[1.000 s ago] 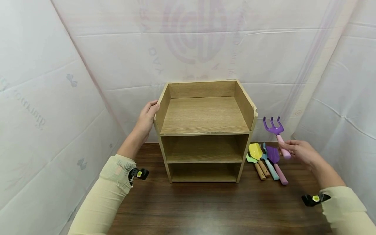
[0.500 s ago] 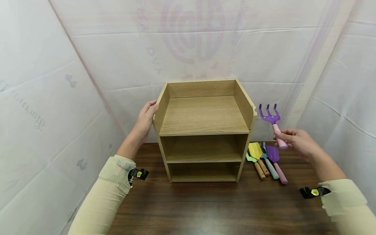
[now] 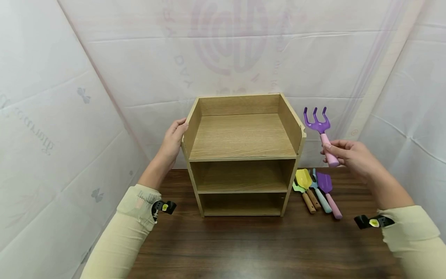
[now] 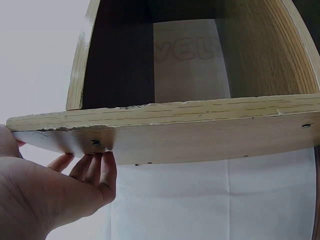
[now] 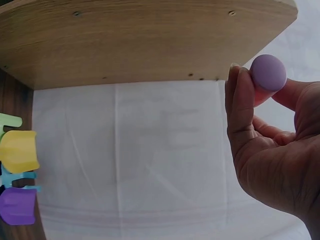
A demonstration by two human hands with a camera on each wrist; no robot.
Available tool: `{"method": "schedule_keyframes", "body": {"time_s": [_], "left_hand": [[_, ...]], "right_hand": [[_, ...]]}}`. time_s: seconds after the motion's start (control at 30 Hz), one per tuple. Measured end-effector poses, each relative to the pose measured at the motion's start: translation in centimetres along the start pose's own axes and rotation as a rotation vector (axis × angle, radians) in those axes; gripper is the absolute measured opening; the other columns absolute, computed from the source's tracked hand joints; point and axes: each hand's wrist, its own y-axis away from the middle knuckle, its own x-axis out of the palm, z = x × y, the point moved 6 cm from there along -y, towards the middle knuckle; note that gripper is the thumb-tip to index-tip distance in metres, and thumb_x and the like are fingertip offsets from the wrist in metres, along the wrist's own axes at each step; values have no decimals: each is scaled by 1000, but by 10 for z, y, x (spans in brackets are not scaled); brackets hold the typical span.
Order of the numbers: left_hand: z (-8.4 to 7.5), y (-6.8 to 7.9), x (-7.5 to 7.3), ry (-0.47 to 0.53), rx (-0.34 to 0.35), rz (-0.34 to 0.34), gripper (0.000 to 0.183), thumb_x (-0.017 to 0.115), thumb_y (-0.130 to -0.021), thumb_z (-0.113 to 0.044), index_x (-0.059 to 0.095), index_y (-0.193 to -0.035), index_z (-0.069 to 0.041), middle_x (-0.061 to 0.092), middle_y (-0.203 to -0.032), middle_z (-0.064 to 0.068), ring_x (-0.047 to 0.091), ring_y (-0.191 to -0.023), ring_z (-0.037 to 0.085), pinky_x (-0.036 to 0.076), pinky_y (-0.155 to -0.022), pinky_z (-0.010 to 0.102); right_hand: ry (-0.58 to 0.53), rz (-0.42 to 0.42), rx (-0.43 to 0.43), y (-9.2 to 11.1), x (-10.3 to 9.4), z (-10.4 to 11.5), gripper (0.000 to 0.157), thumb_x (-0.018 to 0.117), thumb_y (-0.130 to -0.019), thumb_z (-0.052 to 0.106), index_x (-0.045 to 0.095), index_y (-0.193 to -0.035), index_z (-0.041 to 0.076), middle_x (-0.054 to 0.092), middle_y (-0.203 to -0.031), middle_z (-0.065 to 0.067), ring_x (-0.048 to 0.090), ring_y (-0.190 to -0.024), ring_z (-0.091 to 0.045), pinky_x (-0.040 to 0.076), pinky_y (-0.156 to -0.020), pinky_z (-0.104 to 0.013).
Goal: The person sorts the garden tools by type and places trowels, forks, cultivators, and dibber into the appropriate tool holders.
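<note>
A small wooden shelf [image 3: 242, 158] with an open top tray and two compartments stands on the table. My left hand [image 3: 171, 141] holds its left side panel near the top; in the left wrist view, the fingertips [image 4: 107, 162] rest against the panel's outer face. To the right of the shelf, my right hand [image 3: 355, 157] pinches the pink handle of a purple three-pronged hand fork [image 3: 318, 126], raised above the table with its prongs up. The handle's rounded end [image 5: 268, 73] shows between thumb and fingers in the right wrist view. Most of the fork is hidden there.
Beside the shelf's right foot lie several garden tools: a yellow shovel [image 3: 304, 179], a purple shovel [image 3: 325, 183], a light-blue-handled tool [image 3: 324, 201] and a green tool [image 3: 297, 188]. White cloth walls [image 3: 139, 69] enclose the dark wood table [image 3: 244, 248].
My right hand has lifted the hand fork higher and slightly left, toward the level of the shelf's top. The left hand stays on the shelf's side.
</note>
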Motion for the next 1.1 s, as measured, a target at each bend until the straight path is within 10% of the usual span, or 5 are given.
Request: {"method": "schedule_keyframes", "body": {"time_s": [0.6, 1.1], "left_hand": [[-3, 8, 3, -9, 7, -3, 57, 41, -112, -37, 41, -161, -7, 50, -148, 15, 53, -115, 11, 44, -102, 28], [-3, 9, 14, 0, 27, 5, 55, 41, -112, -34, 42, -160, -5, 49, -151, 19, 52, -119, 12, 43, -104, 27]], "right_hand": [[-400, 94, -157, 10, 7, 37, 27, 52, -112, 9, 79, -109, 12, 78, -100, -1, 75, -83, -13, 60, -75, -22], [-373, 144, -221, 29, 25, 67, 24, 50, -113, 10, 74, -117, 7, 77, -104, -2, 75, -85, -13, 61, -74, -23]]}}
